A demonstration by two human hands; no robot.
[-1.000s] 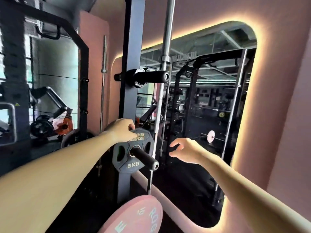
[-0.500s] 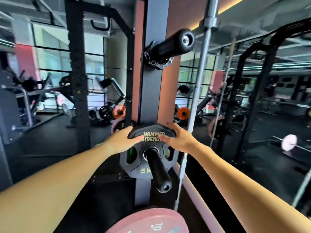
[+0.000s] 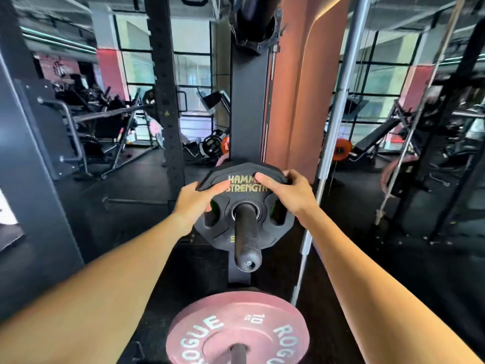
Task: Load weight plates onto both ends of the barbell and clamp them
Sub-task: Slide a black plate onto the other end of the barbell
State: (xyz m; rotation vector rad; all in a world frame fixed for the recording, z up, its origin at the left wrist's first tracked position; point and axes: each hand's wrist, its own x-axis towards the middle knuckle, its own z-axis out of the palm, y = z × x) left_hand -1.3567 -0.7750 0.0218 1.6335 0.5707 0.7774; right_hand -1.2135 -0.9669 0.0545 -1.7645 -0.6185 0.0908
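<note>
Right hand now joins left hand, both hands gripping black Hammer Strength plate on storage peg, pink Rogue plate below.

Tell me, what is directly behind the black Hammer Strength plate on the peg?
The dark rack upright rises behind the black plate, which both hands grip at its top. The peg's mount and any further plates behind it are hidden.

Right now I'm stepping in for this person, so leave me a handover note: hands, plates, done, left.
Left hand and right hand both grip the top edge of the black Hammer Strength plate.
That plate hangs on a black storage peg on the rack upright.
A pink Rogue 10 kg plate sits on the peg below.
Done: nothing loaded that shows here.
Left: pull plates off, load both barbell ends, clamp.
</note>
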